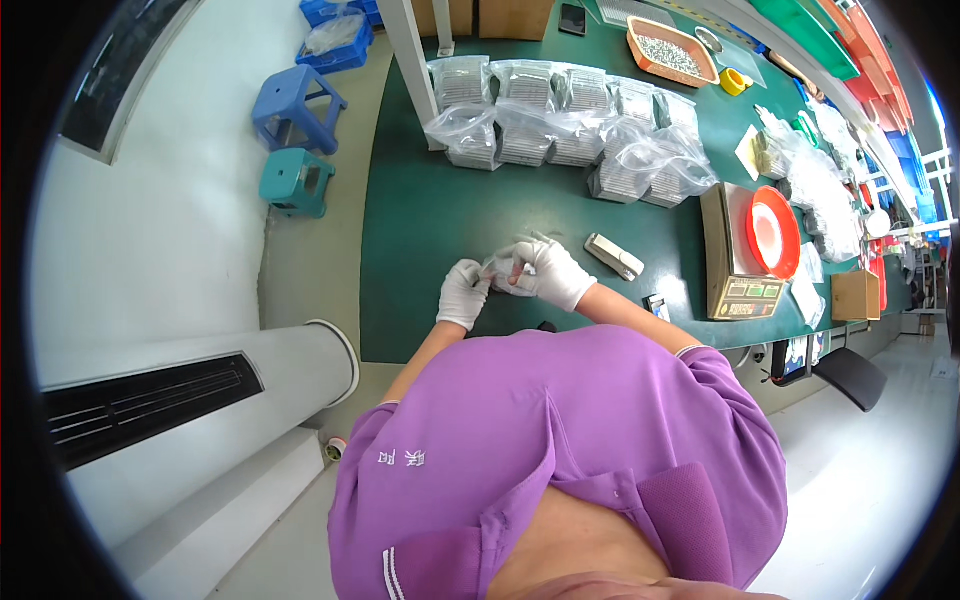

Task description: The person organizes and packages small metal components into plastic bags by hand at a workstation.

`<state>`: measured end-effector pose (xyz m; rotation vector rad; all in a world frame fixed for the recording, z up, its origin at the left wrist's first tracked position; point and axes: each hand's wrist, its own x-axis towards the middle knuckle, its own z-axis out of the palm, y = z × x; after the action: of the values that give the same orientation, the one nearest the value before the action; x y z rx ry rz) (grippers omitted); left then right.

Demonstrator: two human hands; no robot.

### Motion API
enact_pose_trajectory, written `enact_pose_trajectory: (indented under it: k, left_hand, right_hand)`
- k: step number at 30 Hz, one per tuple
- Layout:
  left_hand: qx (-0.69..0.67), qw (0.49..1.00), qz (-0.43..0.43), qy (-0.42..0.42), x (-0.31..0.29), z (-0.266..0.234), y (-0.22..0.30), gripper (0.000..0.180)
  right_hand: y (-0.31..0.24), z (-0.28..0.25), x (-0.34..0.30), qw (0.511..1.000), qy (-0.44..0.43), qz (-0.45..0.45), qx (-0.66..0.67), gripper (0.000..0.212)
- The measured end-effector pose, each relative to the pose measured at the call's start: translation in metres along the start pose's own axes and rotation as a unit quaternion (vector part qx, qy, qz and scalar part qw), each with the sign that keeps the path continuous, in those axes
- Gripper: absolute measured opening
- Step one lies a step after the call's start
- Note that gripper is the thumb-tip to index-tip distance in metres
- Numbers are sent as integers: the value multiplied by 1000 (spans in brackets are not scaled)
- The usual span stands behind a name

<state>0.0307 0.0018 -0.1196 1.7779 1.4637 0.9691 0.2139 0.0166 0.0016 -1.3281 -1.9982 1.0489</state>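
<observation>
Between my two white-gloved hands is a small clear plastic bag (pixel 513 281), low over the green table. My left hand (pixel 464 293) pinches the bag's left edge with its fingertips. From the other side, my right hand (pixel 551 273) has its fingers closed on the bag's upper right part. What lies inside the bag is too small and too covered to make out. Just right of my right hand a grey and white stapler (pixel 614 257) rests on the table, touching neither hand.
Clear bags of stacked grey pieces (pixel 525 88) stand in rows at the back. An orange basket (pixel 672 52) holds small silvery parts. To the right, a scale (pixel 738 255) bears a red bowl (pixel 774 233). A small box (pixel 657 306) lies by my right forearm; stools (pixel 298 108) stand left.
</observation>
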Motion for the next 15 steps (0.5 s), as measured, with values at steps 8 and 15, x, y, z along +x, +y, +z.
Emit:
enact_pose_trajectory:
  k: [8,15]
  left_hand:
    - [130,989,-17,-65,1,-12,32,30]
    - [-137,985,-40,-95,22,-7,29,42]
  right_hand:
    - [0,8,32,936,-53,-286,-196,15]
    - [-12,-7,37,912,-77,-319,-248,17]
